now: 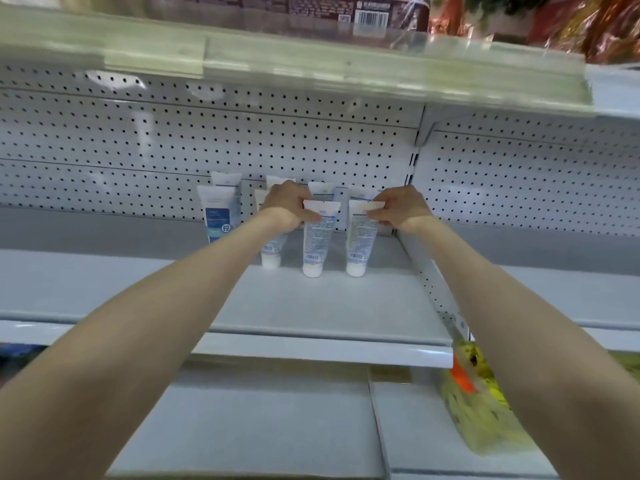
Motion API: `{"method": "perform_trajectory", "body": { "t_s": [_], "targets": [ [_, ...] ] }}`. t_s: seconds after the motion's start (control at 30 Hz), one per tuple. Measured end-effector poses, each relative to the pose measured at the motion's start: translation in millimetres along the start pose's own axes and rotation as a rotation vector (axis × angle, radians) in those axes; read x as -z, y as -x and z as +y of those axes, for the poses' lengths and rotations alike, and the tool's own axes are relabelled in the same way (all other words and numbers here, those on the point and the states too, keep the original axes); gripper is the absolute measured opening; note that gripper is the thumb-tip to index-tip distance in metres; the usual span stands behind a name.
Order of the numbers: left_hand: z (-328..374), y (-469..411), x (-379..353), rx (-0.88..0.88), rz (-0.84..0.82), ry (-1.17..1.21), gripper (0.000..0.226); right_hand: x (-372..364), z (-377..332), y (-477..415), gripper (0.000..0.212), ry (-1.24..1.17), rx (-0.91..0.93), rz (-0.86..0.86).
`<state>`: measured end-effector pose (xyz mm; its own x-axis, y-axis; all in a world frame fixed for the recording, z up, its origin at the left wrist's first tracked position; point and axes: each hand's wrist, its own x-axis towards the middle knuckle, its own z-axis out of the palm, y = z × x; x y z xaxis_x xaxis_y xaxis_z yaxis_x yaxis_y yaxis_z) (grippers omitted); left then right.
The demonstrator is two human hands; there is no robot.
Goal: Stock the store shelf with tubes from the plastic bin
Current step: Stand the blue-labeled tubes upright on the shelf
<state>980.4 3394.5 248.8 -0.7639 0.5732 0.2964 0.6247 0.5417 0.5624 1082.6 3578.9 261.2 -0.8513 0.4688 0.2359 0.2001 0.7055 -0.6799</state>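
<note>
Several white tubes stand cap-down on the grey shelf [311,306], toward its back right. My left hand [287,202] grips the upper end of a white tube [317,244] in the front row. My right hand [398,207] pinches the top of the neighbouring tube [360,240] on its right. Another tube [272,252] stands partly behind my left wrist. A larger tube with a blue label [220,213] stands at the left, with more tubes behind against the pegboard. The plastic bin is not in view.
A white pegboard back wall [207,133] closes the shelf. The shelf above [311,67] overhangs with a clear price strip. A metal upright [433,278] divides the bay on the right. Yellow packaged goods [478,403] lie on the lower right shelf.
</note>
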Motion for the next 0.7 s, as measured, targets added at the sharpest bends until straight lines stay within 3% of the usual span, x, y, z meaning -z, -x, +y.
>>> {"method": "perform_trajectory", "body": {
  "t_s": [0.13, 0.27, 0.43, 0.7],
  "targets": [
    [-1.9, -6.0, -3.5, -0.008, 0.007, -0.003, 0.010, -3.9, 6.3, -5.5, 0.028, -0.017, -0.007, 0.003],
    [-1.3, -9.3, -5.1, 0.017, 0.001, 0.061, 0.027, -4.3, 11.5, -9.4, 0.029, -0.018, 0.002, 0.017],
    [0.4, -11.5, -6.7, 0.016, -0.010, 0.076, 0.019, -6.6, 11.6, -12.0, 0.027, -0.047, 0.002, -0.001],
    [-0.9, -8.0, -6.9, 0.024, 0.021, 0.036, 0.034, -6.5, 12.7, -11.5, 0.032, -0.019, -0.007, -0.007]
  ]
}}
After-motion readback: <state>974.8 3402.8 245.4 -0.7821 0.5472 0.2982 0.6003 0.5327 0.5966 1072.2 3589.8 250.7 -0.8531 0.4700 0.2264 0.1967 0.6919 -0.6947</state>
